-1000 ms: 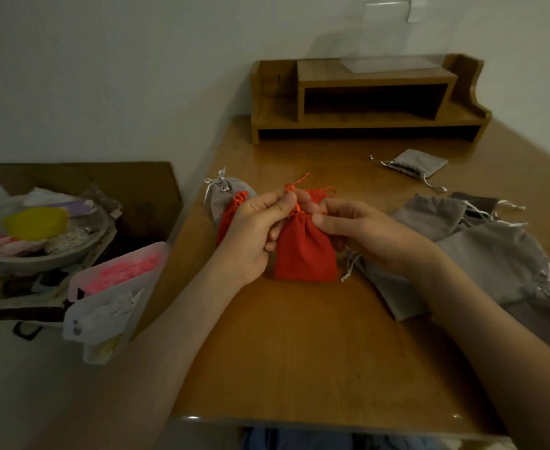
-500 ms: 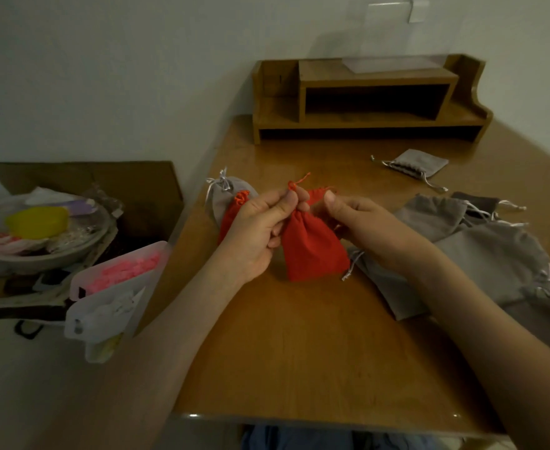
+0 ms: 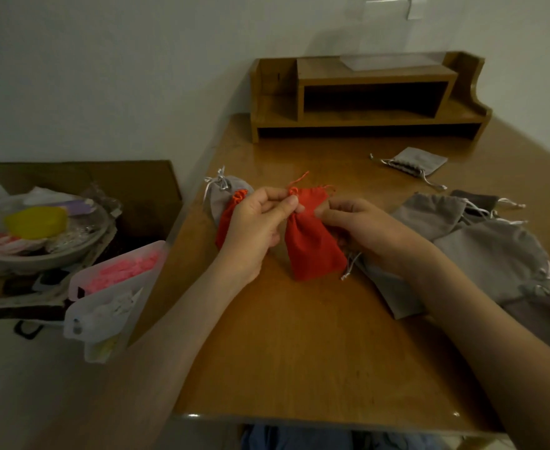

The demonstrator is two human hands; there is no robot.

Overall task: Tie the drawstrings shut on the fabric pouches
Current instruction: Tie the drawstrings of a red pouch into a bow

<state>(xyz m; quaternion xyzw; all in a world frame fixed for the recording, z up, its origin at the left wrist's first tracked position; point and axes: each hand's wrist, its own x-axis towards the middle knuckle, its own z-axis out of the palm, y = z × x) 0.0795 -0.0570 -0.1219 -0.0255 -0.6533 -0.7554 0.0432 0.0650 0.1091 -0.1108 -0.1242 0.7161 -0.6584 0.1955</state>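
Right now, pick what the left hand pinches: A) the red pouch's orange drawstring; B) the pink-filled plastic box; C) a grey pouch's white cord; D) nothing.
A: the left hand pinches the orange drawstring at the mouth of the red pouch, which the right hand grips from the other side.

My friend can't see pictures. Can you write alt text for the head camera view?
A left hand pinches the orange cord of a red fabric drawstring pouch while the right hand holds its top, over a wooden desk. Grey fabric pouches lie to the right.

dim, even light | soft focus | wide-angle bending at edges | faint glare on table rim
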